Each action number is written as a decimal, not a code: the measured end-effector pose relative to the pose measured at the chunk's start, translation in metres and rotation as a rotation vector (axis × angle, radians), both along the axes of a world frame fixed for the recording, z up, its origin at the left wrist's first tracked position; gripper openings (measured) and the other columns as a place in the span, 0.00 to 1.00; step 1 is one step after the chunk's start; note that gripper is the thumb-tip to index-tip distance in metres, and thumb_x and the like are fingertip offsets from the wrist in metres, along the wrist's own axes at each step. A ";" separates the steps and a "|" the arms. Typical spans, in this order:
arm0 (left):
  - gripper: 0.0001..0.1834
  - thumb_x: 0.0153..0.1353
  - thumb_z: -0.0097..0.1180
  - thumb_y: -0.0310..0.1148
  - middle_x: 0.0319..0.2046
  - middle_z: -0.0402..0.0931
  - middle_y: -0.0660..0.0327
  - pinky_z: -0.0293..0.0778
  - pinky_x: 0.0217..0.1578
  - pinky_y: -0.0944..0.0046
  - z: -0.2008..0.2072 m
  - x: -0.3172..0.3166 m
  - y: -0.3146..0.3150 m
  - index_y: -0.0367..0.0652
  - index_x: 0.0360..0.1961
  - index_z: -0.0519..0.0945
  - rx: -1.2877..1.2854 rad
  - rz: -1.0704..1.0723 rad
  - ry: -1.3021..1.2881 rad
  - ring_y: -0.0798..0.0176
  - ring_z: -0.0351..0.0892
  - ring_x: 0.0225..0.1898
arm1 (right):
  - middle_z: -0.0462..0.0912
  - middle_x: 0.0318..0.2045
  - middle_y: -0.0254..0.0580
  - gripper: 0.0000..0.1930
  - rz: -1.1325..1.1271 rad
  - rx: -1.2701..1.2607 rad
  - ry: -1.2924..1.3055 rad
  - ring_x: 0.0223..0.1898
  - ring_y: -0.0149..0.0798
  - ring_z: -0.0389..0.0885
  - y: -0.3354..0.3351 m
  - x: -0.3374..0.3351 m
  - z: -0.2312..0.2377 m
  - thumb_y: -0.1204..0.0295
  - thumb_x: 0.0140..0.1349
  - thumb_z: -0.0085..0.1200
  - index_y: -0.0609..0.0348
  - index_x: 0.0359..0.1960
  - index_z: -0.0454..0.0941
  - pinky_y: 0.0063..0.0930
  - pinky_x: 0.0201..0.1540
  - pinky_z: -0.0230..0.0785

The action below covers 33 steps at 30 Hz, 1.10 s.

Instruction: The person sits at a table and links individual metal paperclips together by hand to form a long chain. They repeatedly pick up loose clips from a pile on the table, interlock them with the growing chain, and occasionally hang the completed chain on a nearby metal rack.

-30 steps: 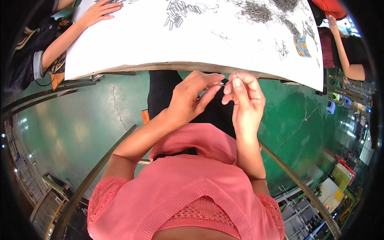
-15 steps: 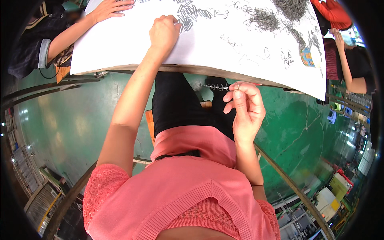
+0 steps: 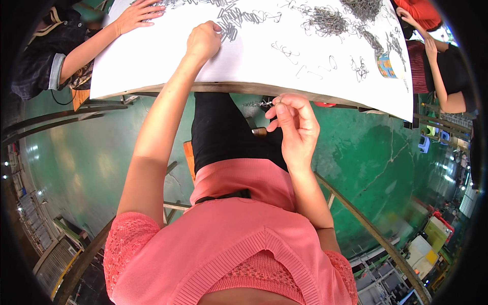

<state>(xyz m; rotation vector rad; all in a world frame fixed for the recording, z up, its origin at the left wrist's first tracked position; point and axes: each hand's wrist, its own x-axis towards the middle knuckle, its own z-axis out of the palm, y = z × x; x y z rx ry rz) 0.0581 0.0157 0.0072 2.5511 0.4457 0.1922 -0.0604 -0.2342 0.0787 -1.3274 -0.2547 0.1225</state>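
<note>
My left hand (image 3: 204, 41) rests on the white tabletop (image 3: 244, 61) with its fingers curled closed. Its fingertips meet the edge of a heap of small bent grey metal wire clips (image 3: 231, 24); whatever they pinch is hidden. In front of the table edge, above my lap, my right hand (image 3: 299, 127) is raised with thumb and forefinger pinched together. A short strand of linked metal wire pieces (image 3: 267, 103) sticks out to the left of that pinch, small and partly covered by the fingers.
Tangled piles of wire pieces (image 3: 328, 21) lie farther right, with loose ones nearer. A patterned round tub (image 3: 387, 66) stands near the right edge. At the far left a co-worker's hand (image 3: 138, 18) lies on the table; other people's arms (image 3: 434, 61) show at the right.
My right hand has moved left and slightly up, and less of the wire strand shows beyond its fingers. The left hand stays closed beside the clips, with little shift.
</note>
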 end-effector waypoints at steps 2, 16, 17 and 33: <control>0.11 0.54 0.57 0.32 0.29 0.81 0.56 0.73 0.39 0.60 -0.004 0.000 0.001 0.41 0.38 0.79 0.023 -0.042 -0.014 0.56 0.80 0.34 | 0.73 0.36 0.38 0.03 0.004 -0.004 0.010 0.31 0.27 0.77 0.000 -0.001 0.000 0.81 0.62 0.49 0.64 0.37 0.73 0.16 0.23 0.71; 0.10 0.60 0.55 0.29 0.31 0.78 0.63 0.71 0.35 0.72 0.087 -0.078 -0.076 0.34 0.39 0.78 -0.962 -0.259 -0.029 0.72 0.76 0.34 | 0.79 0.33 0.39 0.03 -0.006 -0.004 0.011 0.29 0.27 0.79 -0.007 0.001 0.002 0.79 0.63 0.49 0.63 0.38 0.72 0.16 0.23 0.70; 0.09 0.60 0.56 0.28 0.31 0.78 0.63 0.71 0.35 0.73 0.092 -0.086 -0.084 0.34 0.39 0.78 -1.014 -0.275 -0.017 0.72 0.76 0.34 | 0.80 0.32 0.39 0.03 -0.006 0.001 -0.008 0.29 0.27 0.79 -0.007 0.001 0.001 0.79 0.63 0.49 0.64 0.38 0.72 0.16 0.24 0.71; 0.06 0.57 0.58 0.24 0.32 0.78 0.65 0.70 0.35 0.75 0.107 -0.113 -0.110 0.36 0.36 0.79 -0.899 -0.259 -0.117 0.75 0.75 0.34 | 0.79 0.32 0.42 0.06 -0.105 -0.012 -0.100 0.29 0.30 0.81 -0.002 0.008 -0.015 0.83 0.61 0.50 0.64 0.39 0.69 0.19 0.28 0.74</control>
